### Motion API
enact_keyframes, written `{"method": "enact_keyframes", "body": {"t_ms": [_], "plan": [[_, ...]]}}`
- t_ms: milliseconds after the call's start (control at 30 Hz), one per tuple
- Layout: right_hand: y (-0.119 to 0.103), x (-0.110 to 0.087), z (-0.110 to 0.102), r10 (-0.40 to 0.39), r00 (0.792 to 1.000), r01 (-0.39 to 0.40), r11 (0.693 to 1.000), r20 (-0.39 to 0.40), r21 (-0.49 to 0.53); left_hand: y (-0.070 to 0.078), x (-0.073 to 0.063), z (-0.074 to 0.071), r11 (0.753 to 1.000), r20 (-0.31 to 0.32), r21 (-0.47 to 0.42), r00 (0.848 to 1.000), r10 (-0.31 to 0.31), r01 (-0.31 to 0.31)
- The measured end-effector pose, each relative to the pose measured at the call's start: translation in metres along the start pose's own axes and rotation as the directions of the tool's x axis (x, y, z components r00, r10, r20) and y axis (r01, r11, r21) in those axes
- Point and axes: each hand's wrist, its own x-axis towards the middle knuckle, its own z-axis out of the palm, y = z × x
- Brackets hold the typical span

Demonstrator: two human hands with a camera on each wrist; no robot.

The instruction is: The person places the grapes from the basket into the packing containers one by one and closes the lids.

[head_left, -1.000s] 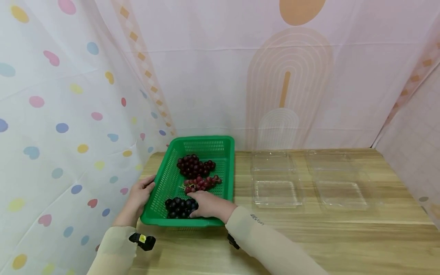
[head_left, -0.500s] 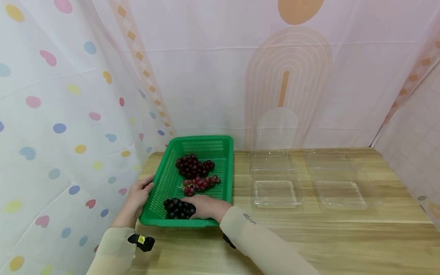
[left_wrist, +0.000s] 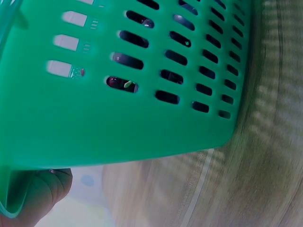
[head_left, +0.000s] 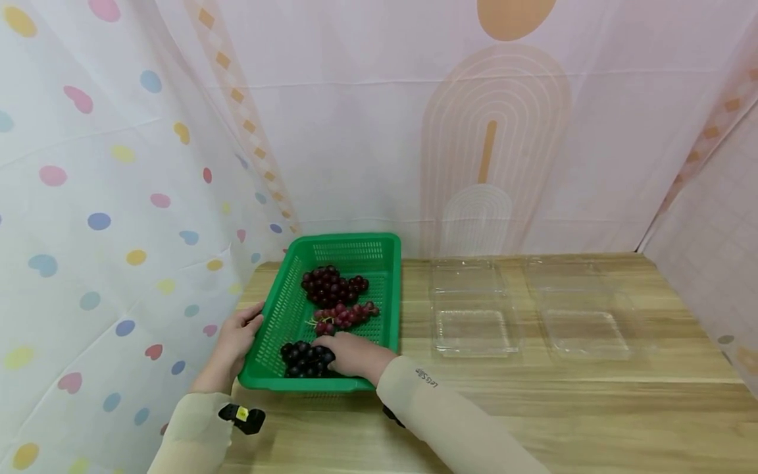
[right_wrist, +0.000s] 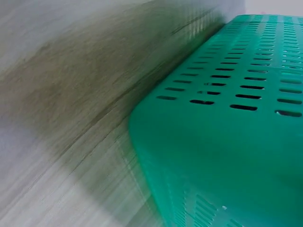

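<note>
A green plastic basket (head_left: 392, 309) holds three bunches of grapes. My left hand (head_left: 237, 336) grips its left rim; in the left wrist view part of that hand (left_wrist: 51, 191) shows below the rim. Inside the near end, my right hand (head_left: 355, 355) has its fingers around the right side of a bunch of black grapes (head_left: 303, 361), with its fingertips partly hidden. Behind that bunch lie red grapes (head_left: 343, 317) with a green stem, then dark red grapes (head_left: 328, 286) at the far end. The right wrist view shows only the basket's outer wall (right_wrist: 227, 142) and table, without the hand.
Two clear plastic boxes with raised lids, a nearer-left one (head_left: 474, 332) and a right one (head_left: 586, 334), stand to the right of the basket on the wooden table (head_left: 533, 408). Patterned curtains (head_left: 355, 131) hang behind and at the sides.
My right hand has shifted slightly left and closed in on the black grapes, which still lie in the basket. The left hand stays on the rim. The whole head view drifts slightly left.
</note>
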Motion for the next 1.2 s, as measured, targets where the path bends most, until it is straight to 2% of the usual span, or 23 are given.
{"method": "enact_keyframes", "body": {"t_ms": [167,300,500,633,800,1000,1200], "plan": [[0.001,0.001,-0.001,-0.018,0.998,0.022,0.998,-0.061,0.061,0.001,0.001,0.0,1.0,-0.002,0.007,1.0,-0.002,0.002],[0.001,0.0,-0.004,-0.035,0.989,0.048,0.995,-0.14,0.087,0.0,0.001,0.001,1.0,0.001,0.004,1.0,-0.001,0.001],[0.0,-0.004,-0.007,-0.064,0.968,0.079,0.996,-0.242,0.052,-0.002,0.001,0.001,1.0,-0.005,0.008,1.0,0.005,-0.005],[-0.002,-0.007,-0.007,-0.106,0.945,0.098,0.994,-0.308,-0.041,-0.002,0.001,0.001,1.0,-0.015,0.014,1.0,0.002,-0.002],[-0.003,-0.013,-0.01,-0.194,0.908,0.142,0.977,-0.371,-0.161,-0.001,0.0,0.0,1.0,-0.012,0.01,1.0,-0.009,0.009],[-0.002,-0.019,-0.018,-0.266,0.865,0.19,0.958,-0.425,-0.214,0.0,0.0,0.0,1.0,-0.018,0.004,1.0,-0.011,0.011],[-0.002,-0.025,-0.025,-0.303,0.837,0.207,0.946,-0.455,-0.25,0.001,-0.001,0.0,1.0,-0.016,0.006,1.0,-0.008,0.009]]}}
